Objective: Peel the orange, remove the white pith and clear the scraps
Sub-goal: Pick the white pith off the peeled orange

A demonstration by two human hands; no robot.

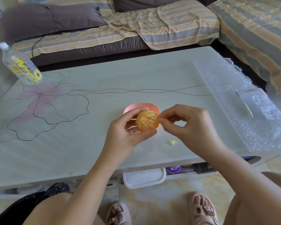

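Observation:
My left hand (128, 127) grips a peeled orange (147, 121) between thumb and fingers, above the table's middle. White pith strands still streak its surface. My right hand (186, 124) pinches a thread of pith at the orange's right side with thumb and forefinger. A pink bowl (141, 106) sits on the table just behind the fruit, mostly hidden by it and by my left hand. A small yellowish scrap (172, 142) lies on the table below my right hand.
A plastic bottle (19, 65) stands at the table's far left corner. Bubble wrap (237, 98) with a pen (245, 105) covers the right side. A white bin (143, 177) sits under the table's front edge; a black bag (55, 190) is lower left. A sofa (136, 26) is behind.

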